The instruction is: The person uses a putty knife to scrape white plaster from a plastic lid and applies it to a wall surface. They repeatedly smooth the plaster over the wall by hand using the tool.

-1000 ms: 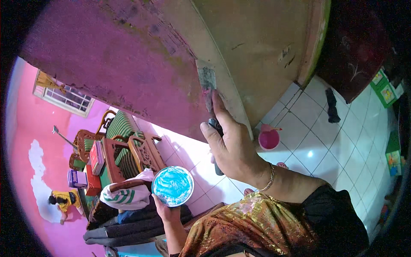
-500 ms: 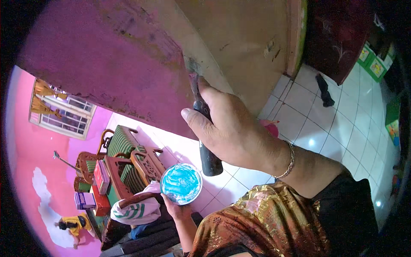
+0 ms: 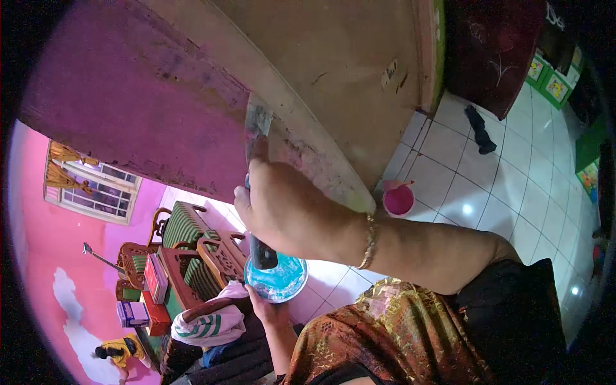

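My right hand (image 3: 282, 205) grips a dark-handled putty knife (image 3: 258, 115), its metal blade against the seam between the purple surface (image 3: 115, 96) and a beige strip (image 3: 224, 32). Patchy, scraped-looking marks show on the strip beside the blade. Lower down, my left hand (image 3: 268, 307) holds a round pale container of bright turquoise paste (image 3: 285, 282) from below. The knife's handle partly hides that container from view.
Wooden furniture with green-striped cushions (image 3: 181, 228), stacked boxes and draped cloth (image 3: 205, 324) fill the lower left. A person in yellow (image 3: 128, 351) is by the pink wall. A pink bucket (image 3: 398, 200) and black cloth (image 3: 480, 131) lie on the tiles.
The view has shifted, moving the surroundings leftward in the picture. My right hand and knife have moved left and turned, and the handle now overlaps the container in view.
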Tool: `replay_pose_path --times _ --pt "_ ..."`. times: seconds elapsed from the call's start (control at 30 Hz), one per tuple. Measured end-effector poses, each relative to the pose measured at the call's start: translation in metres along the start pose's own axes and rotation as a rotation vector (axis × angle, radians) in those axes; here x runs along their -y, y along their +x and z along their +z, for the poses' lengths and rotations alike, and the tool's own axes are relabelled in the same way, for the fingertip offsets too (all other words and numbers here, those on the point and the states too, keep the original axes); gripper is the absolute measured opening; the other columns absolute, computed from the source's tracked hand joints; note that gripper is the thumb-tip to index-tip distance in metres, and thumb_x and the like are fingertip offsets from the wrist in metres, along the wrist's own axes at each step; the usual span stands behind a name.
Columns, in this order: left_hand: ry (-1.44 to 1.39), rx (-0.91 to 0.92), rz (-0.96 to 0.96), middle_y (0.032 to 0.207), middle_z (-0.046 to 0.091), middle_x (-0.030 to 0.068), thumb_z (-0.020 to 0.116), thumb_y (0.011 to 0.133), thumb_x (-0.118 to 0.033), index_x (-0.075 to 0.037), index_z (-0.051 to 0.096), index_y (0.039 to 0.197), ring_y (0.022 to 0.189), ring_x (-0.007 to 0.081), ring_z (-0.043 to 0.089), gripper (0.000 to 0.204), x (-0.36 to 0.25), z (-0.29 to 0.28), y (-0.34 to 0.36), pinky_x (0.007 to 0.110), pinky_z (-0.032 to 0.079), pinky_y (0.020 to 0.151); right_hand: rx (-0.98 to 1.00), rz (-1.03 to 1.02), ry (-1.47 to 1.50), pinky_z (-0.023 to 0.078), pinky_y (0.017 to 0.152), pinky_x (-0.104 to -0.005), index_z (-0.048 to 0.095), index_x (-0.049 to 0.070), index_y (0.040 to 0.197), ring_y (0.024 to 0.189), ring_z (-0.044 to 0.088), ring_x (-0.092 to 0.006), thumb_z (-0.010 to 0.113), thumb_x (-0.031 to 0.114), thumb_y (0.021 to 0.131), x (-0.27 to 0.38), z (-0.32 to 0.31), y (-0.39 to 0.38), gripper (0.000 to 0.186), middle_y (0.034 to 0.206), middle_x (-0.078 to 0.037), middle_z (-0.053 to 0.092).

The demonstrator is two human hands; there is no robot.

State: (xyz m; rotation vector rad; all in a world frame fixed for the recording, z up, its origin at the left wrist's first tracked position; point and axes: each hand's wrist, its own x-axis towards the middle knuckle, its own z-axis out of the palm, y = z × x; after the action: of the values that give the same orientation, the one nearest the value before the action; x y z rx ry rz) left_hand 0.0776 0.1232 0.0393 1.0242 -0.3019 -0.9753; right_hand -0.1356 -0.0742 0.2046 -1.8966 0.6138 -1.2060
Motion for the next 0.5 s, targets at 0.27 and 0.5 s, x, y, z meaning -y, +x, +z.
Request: replay_pose_path --times 0.27,0.5 --pt "0.046 0.054 0.039 0.135 0.047 0.0122 0.035 0.098 -0.048 -0.005 0.039 0.136 0.122 0.0305 0.047 0.057 0.000 -0.008 0.005 0.049 0.036 0.104 0.023 0.197 0.190 0.045 0.057 -0.0435 0.047 -0.010 0.099 0.063 0.061 -0.0379 0.054 0.016 0.088 0.008 -0.015 -0.028 0.029 0.063 -0.023 0.056" --pt "0.016 0.008 0.019 0.132 0.049 0.0150 0.034 0.099 -0.044 -0.004 0.041 0.134 0.119 0.0334 0.049 0.054 -0.002 -0.008 0.001 0.050 0.038 0.102 -0.194 0.190 0.154 0.043 0.053 -0.0427 0.047 -0.004 0.087 0.057 0.060 -0.0328 0.054 0.018 0.091 -0.010 -0.022 -0.012 0.024 0.062 -0.019 0.056"
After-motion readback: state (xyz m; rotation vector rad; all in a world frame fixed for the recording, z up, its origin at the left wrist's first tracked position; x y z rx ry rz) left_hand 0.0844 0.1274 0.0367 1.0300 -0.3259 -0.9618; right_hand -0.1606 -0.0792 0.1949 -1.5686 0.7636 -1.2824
